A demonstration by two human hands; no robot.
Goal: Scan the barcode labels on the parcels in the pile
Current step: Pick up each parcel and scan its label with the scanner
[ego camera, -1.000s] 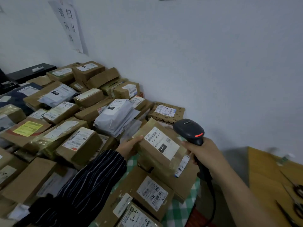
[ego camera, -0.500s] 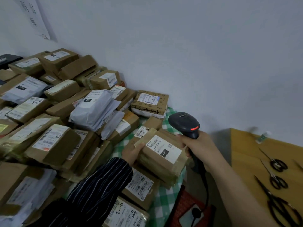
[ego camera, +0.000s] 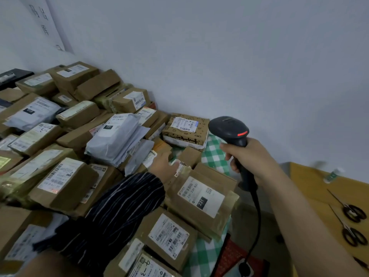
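person mid-scan on the parcel pile point(ego camera: 83, 148), which covers the table from the left edge to the checked cloth point(ego camera: 214, 156). step in hand looks like fetching the next parcel: left hand point(ego camera: 164, 164) reaches over the pile toward a small box point(ego camera: 180, 165) with a barcode label, just behind the 231 parcel point(ego camera: 201, 198). to do it well, she or he should turn that label face up and flat, keep fingers off the bars, then aim the scanner point(ego camera: 229, 129) square at it from near, trigger only once the head points down at the label. left hand is loosely open, palm down, fingers resting on or just over the small box; cannot tell if it grips yet. striped sleeve point(ego camera: 119, 212) lies across lower parcels. right hand point(ego camera: 247, 156) is wrapped tight round the scanner handle, forearm extended, head held up and level, aimed left above the pile, not yet on a label. cord hangs down.
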